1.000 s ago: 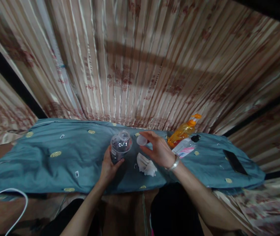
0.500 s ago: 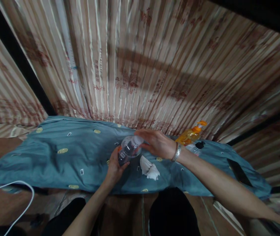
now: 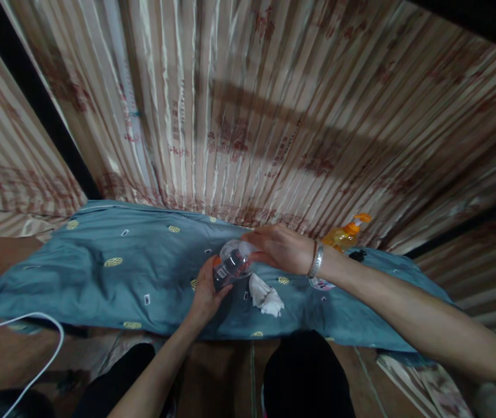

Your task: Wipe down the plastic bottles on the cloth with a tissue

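— So, item one: what is each hand doing?

— Left hand (image 3: 206, 293): wrapping around the lower body of a clear plastic bottle (image 3: 229, 266), fingers clenched on it from below and the near side, seemingly steadying it and tipping its mouth toward the person. Right hand (image 3: 280, 248): coming over from the right, fingertips closing on a pale cap (image 3: 246, 248) sitting at the bottle's mouth. One hand appears to be bracing the body so the other can work at the cap.

— Item two: where is the bottle lying relative to them?

— Just above the left palm, rising out of that grip; directly under and left of the right fingertips. It is being held off the table (image 3: 100, 273), which is wearing a blue-green patterned cloth.

— Item three: nearby stock?

— A crumpled white tissue (image 3: 265, 295) is lying on the cloth just below the right hand and right of the left. An orange bottle (image 3: 346, 232) with an orange top is lying beyond the right wrist, near the striped curtain (image 3: 248, 116). A silver bracelet (image 3: 316, 260) is sitting on that wrist. A white cable (image 3: 21, 337) is looping well off to the left of the left forearm.

— Contents of the clear bottle?

— Dark shading inside; I cannot tell what it is.
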Available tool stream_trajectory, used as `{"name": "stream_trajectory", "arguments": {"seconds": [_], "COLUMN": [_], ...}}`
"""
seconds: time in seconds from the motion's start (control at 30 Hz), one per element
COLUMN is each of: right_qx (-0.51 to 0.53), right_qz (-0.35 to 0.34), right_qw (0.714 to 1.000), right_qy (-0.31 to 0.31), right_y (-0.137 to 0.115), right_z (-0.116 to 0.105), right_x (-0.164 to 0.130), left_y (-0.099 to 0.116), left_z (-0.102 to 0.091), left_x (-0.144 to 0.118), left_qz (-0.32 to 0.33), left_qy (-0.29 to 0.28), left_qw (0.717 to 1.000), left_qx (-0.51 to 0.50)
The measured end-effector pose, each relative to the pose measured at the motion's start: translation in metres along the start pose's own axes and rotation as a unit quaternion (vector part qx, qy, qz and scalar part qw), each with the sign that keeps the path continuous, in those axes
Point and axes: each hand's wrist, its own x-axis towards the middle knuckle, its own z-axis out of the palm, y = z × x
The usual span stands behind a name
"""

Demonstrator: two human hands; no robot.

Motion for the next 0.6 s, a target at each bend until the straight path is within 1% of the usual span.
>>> {"name": "stream_trajectory", "arguments": {"seconds": [0.1, 0.17, 0.2, 0.23, 0.33, 0.37, 0.43, 0.47, 0.53, 0.6], "right_qx": [-0.042, -0.056, -0.052, -0.04, 0.012, 0.024, 0.025, 0.013, -0.024, -0.052], "right_qz": [0.08, 0.115, 0.116, 0.106, 0.037, 0.02, 0.012, 0.026, 0.078, 0.127], "right_qw": [0.994, 0.989, 0.99, 0.993, 0.999, 0.999, 1.0, 0.999, 0.995, 0.988], "right_qy": [-0.058, -0.068, -0.059, -0.042, 0.018, 0.023, 0.001, -0.02, -0.055, -0.067], "right_y": [-0.011, -0.015, -0.015, -0.014, -0.008, -0.006, -0.007, -0.009, -0.014, -0.018], "right_z": [-0.006, -0.006, -0.004, -0.003, 0.002, 0.003, 0.004, 0.004, 0.005, 0.008], "right_x": [0.007, 0.009, 0.008, 0.006, -0.002, -0.003, -0.001, 0.002, 0.009, 0.013], "left_y": [0.002, 0.003, 0.003, 0.003, 0.004, 0.004, 0.003, 0.003, 0.003, 0.003], "left_z": [0.0, 0.0, -0.001, -0.001, 0.0, 0.0, 0.0, 0.0, 0.0, 0.0], "left_x": [0.0, 0.0, 0.0, 0.0, 0.0, 0.001, 0.001, 0.0, 0.0, 0.0], "left_qz": [0.001, -0.002, -0.004, -0.005, -0.006, -0.006, -0.006, -0.006, -0.004, -0.006], "left_qy": [-0.001, -0.003, -0.004, -0.005, -0.006, -0.005, -0.004, -0.004, -0.004, -0.005], "left_qw": [1.0, 1.0, 1.0, 1.0, 1.0, 1.0, 1.0, 1.0, 1.0, 1.0], "left_qx": [0.004, 0.007, 0.009, 0.011, 0.014, 0.015, 0.014, 0.014, 0.011, 0.01]}}
